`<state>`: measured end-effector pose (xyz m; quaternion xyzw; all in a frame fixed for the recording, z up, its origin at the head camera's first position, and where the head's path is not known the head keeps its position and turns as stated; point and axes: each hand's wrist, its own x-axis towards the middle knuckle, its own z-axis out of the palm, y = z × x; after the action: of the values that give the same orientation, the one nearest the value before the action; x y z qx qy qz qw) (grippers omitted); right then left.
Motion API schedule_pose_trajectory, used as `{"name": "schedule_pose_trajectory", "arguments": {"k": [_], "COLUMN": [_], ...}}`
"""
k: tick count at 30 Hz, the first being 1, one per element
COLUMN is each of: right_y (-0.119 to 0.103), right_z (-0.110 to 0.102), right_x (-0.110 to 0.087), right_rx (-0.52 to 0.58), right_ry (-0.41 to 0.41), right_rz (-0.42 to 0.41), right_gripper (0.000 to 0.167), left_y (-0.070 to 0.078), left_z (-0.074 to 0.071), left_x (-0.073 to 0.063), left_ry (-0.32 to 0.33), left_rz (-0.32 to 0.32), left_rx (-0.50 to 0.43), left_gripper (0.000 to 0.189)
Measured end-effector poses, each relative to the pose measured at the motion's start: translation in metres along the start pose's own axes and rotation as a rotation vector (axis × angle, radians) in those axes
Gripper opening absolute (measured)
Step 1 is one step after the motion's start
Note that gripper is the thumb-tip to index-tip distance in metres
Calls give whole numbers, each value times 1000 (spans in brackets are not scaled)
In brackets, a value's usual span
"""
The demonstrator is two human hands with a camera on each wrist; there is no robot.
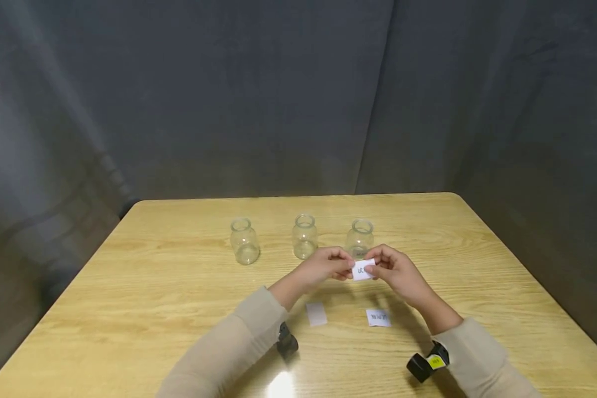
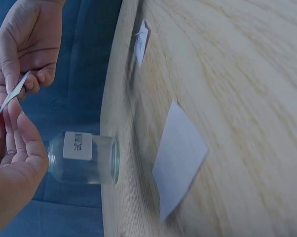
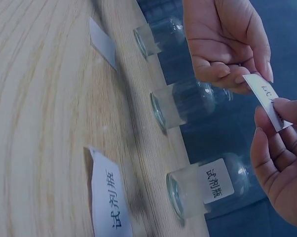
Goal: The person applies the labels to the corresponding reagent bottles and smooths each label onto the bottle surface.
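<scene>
Printed label (image 1: 360, 271) (white) between fingers (image 1: 382, 251)

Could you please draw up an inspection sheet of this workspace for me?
Surface: wooden table, with a bright glare spot near the person.
Job's things: three upright glass jars, the rightmost bearing a printed label; on the table, a plain slip and, to its right, a printed slip.
Clutter: nothing seen.
Hands: left hand and right hand together pinch another slip, also printed.
Cables: nothing seen.
Surroundings: dark curtain behind the table.
</scene>
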<state>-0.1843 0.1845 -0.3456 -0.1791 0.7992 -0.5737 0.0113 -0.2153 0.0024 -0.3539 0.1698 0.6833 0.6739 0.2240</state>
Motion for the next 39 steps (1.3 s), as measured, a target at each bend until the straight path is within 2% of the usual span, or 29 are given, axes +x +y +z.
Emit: {"name": "schedule_pose_trajectory", "arguments": {"k": [7,15,30,39], "right_y": [-4,-6,-5,-4], "right_z": [2,6,9,10], "right_x": [1,2,4,3], "right_rx": [13,40,50,58], "right_ry": [-15,-19,-44,-53], "right_rz": [-1,1,14,25], "right_gripper": [20,19,18,18], "left_y": [4,2,-1,-2], "left_z": [-7,-12,-14,-15], "left_x": [-5,-8,-10,-10], "left_ry": [-25,-35,-61,-70], "left_rz": [0,6,23,16], "left_rx": [-25,-49,-80,-61], "left_gripper": [18,19,20,19]}}
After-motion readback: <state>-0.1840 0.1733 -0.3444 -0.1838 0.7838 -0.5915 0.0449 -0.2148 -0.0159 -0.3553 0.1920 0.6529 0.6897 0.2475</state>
